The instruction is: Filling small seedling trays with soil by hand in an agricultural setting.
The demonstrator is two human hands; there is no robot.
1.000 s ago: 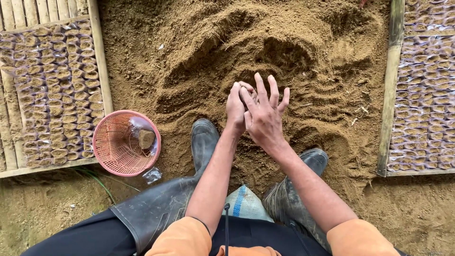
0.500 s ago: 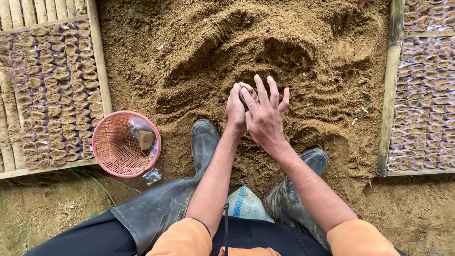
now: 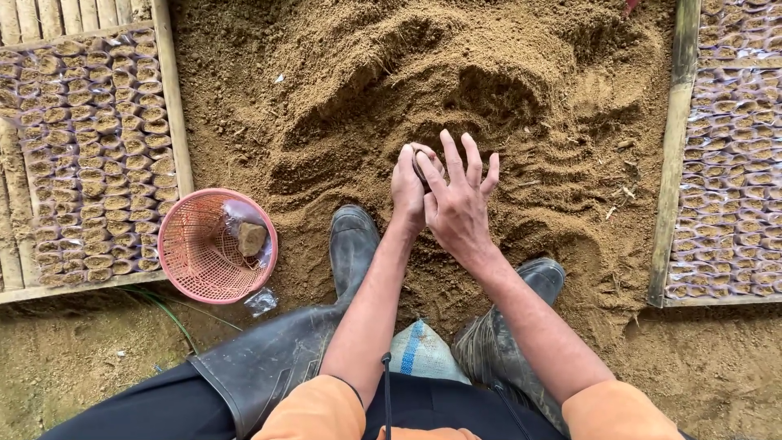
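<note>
1. Soil (image 3: 456, 73), a wide heap of loose brown earth, fills the ground ahead of the seated person, raked into curved furrows just in front of the hands.
2. Filled bags (image 3: 90, 155), small clear sleeves packed with soil, stand in tight rows behind a wooden rail (image 3: 173, 98) on the left; more rows (image 3: 733, 163) sit behind a wooden plank (image 3: 676, 155) on the right.
3. Black rubber boots rest on the heap's near edge, the left boot (image 3: 352, 244) just below the hands, the right boot (image 3: 521, 301) under the right forearm.
4. A pink plastic basket (image 3: 183, 253) lies on the ground left of the left boot, holding a clump of soil (image 3: 251, 238) and crumpled clear plastic.
5. A white-and-blue sack (image 3: 422, 350) shows between the knees.
6. The left hand (image 3: 406, 189) has its grip curled around a small dark thing (image 3: 419, 167), held upright above the furrowed soil; what it is cannot be told.
7. The right hand (image 3: 458, 200) is open, fingers spread and raised, its palm pressed against the left hand and holding nothing of its own.
</note>
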